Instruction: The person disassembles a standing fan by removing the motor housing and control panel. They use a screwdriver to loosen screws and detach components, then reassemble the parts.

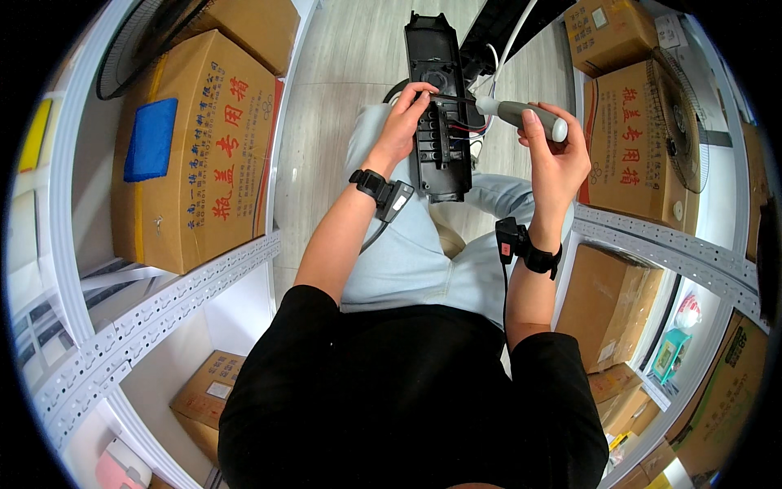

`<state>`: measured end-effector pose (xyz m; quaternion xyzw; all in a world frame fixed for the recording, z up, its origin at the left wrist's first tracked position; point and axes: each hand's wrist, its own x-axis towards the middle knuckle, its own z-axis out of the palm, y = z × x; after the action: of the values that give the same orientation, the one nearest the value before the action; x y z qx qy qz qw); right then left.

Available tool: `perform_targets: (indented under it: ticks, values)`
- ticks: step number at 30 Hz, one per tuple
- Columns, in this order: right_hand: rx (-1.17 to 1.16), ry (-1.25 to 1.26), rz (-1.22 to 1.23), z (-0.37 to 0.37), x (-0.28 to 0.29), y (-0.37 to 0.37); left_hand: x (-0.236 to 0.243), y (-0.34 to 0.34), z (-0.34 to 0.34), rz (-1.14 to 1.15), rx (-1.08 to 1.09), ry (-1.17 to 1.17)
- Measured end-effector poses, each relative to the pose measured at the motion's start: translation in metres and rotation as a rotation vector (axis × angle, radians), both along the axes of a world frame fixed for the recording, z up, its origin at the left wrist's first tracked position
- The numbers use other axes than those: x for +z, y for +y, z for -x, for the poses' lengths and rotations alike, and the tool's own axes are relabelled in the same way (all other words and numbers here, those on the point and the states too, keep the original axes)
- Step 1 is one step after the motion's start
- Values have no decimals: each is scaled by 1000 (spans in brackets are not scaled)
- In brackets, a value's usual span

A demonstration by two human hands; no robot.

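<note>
A black plastic housing (440,167) with terminal blocks and red, blue and black wires lies lengthwise over my light jeans, in front of me. My right hand (552,159) is closed on the grey-and-white handle of a screwdriver (521,114), whose shaft points left across the housing. At the housing's left side, my left hand (399,126) is closed, with thumb and index finger at the far end of the shaft; exactly what they pinch is too small to tell. A white cable runs up behind the housing at the right.
Metal shelving (668,257) flanks me on both sides, holding cardboard boxes (195,196). A blue cloth (148,138) is on the left box. Round wire grilles (684,114) lean by the upper boxes. A black panel (497,28) stands beyond the housing.
</note>
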<state>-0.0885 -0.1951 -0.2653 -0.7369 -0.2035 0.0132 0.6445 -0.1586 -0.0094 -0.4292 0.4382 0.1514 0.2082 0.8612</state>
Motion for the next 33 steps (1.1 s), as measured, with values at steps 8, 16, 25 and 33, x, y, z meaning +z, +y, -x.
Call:
perform_targets:
  ticks: [8,16,25,33]
  values:
    - [2,24,-2,-2,1,-3,-2,1,1,4,-17,-10]
    - [-14,73,-42,-8,2,-8,-9,1,-2,-81,14,-14]
    - [-77,136,-19,-20,-11,-13,-11,3,0,-53,12,-46]
    - [-96,199,-73,-24,-14,-14,-9,3,2,9,-43,-77]
